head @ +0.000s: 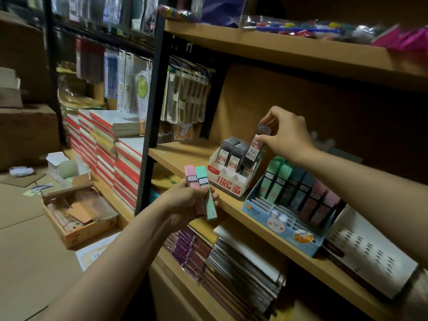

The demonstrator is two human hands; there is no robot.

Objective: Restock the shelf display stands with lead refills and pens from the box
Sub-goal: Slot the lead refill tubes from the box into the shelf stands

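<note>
Right hand (287,133): pinches the top of a dark refill case (257,144) with thumb and fingers.
Dark case: tilted, its low end down in the white stand (231,179), just under the hand.
White stand: sits on the wood shelf (185,156) and holds more dark cases beside the held one.
Left hand (187,202): curled round a pink case (191,179) and a green case (206,193), down and left of the right hand.
Pink and green cases: side by side, tops poking up above the fingers.
Blue stand (284,225): on the shelf, below the right hand, with rows of green, dark and pink cases.
Box (78,218): on the floor, far left of the left hand.
</note>
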